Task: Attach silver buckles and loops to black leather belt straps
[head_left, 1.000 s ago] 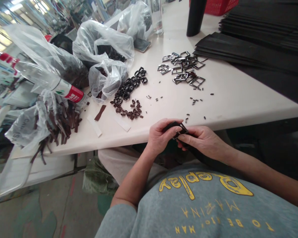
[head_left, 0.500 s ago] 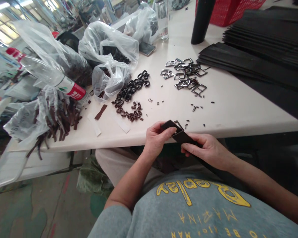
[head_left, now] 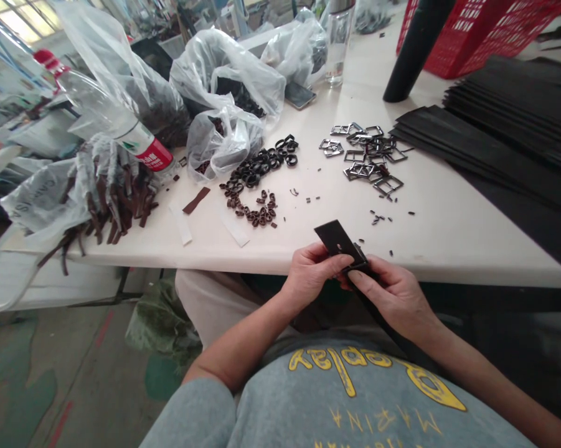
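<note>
A black strap with a small slot near its end is held between both hands at the table's front edge. My left hand pinches it from the left, thumb on top. My right hand grips the strap on the right, thumb tip close to the left thumb. The buckle at the fold is mostly hidden by the fingers. Beyond the hands lie a heap of metal buckles, several tiny metal pieces, black loops and brown loops.
At the right is a stack of black straps, with a red basket and a black cylinder behind. A phone, glass bottle, plastic bags, a plastic bottle and brown strips stand or lie left and back.
The strap's end, earlier under my left thumb with the buckle frame showing, now sticks out past my left fingers. My hands are closer together, and the camera view has shifted.
</note>
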### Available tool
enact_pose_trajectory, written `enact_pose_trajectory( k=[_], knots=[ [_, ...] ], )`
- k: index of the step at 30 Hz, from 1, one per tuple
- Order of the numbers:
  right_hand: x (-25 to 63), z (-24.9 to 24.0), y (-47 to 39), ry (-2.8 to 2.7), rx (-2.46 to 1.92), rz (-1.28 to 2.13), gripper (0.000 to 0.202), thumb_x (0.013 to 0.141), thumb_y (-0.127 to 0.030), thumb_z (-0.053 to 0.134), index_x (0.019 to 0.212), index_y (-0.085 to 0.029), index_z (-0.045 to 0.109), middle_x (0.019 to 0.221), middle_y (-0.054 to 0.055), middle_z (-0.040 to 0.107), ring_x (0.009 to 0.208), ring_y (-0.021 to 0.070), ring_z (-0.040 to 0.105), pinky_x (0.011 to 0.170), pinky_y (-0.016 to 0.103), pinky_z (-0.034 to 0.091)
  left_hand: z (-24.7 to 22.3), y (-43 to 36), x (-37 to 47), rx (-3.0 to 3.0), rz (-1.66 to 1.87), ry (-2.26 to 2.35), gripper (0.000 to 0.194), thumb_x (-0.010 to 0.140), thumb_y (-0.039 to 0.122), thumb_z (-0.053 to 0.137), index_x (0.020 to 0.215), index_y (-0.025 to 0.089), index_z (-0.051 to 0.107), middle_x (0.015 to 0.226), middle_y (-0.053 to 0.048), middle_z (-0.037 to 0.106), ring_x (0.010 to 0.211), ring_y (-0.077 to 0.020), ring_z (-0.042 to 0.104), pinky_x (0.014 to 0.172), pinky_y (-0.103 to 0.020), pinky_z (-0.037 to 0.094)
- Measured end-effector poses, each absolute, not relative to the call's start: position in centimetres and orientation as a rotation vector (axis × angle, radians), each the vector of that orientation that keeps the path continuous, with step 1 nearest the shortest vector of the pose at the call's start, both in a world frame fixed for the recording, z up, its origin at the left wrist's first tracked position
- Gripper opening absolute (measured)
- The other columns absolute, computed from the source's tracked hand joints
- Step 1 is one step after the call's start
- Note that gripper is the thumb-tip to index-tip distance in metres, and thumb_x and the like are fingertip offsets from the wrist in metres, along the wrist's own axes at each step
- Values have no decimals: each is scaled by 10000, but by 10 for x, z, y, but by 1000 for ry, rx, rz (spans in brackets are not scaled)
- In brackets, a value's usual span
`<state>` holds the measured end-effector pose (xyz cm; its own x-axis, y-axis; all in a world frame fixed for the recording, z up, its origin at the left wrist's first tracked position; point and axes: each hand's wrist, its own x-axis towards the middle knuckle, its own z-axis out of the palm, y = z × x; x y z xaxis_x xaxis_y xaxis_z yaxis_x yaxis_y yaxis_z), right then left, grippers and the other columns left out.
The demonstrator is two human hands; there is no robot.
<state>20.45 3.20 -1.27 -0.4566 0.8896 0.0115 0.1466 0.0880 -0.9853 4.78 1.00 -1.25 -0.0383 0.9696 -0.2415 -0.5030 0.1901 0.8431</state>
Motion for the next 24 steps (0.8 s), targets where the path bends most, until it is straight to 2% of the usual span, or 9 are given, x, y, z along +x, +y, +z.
enact_pose_trajectory(
  k=[2,5,8,10,17,21,24],
  knots=[
    [203,-12,32,-1689,-1031,1430,155,885,-349,654,859,-211,719,705,-3,729,625,148,683,597,229,568,-12,10,47,639,1309,986,377,617,446,897,757,148,714,604,26,627,471,-78,530,478,-227,464],
    [202,-10,30,-1642,-1046,1458,179,888,-378,660,839,-213,708,641,-16,700,564,135,662,545,213,553,-16,9,44,788,1363,1066,355,650,462,878,763,160,729,758,-3,661,581,-93,572,541,-235,489],
    [201,-11,27,-1599,-1072,1494,239,881,-441,672,822,-212,705,624,-10,695,541,137,654,519,215,547,-22,10,39,1035,1460,1255,320,661,449,880,745,175,738,864,-20,664,771,-130,602,695,-247,516],
    [201,-11,25,-1577,-1092,1515,279,881,-479,667,830,-209,712,618,-4,695,531,140,648,510,222,543,-27,9,37,1107,1472,1315,327,670,455,876,762,176,730,823,-16,663,807,-144,599,768,-264,518],
    [204,-9,19,-1628,-1123,1462,325,899,-494,631,756,-210,695,595,9,677,526,153,627,512,245,525,-31,3,43,1037,1443,1298,327,717,457,841,814,178,701,703,18,650,660,-110,557,657,-229,495],
    [206,-6,20,-1733,-1070,1397,337,922,-446,586,695,-210,666,580,13,675,513,150,617,500,239,499,-29,4,43,1175,1435,1360,285,786,470,777,813,189,740,736,-7,694,679,-133,585,672,-251,507],
    [205,-7,21,-1763,-1074,1327,375,932,-445,563,650,-211,641,546,13,659,488,151,602,474,237,471,-27,5,41,1369,1405,1409,241,849,438,720,908,213,785,777,-33,730,698,-160,618,701,-285,524]
  ],
)
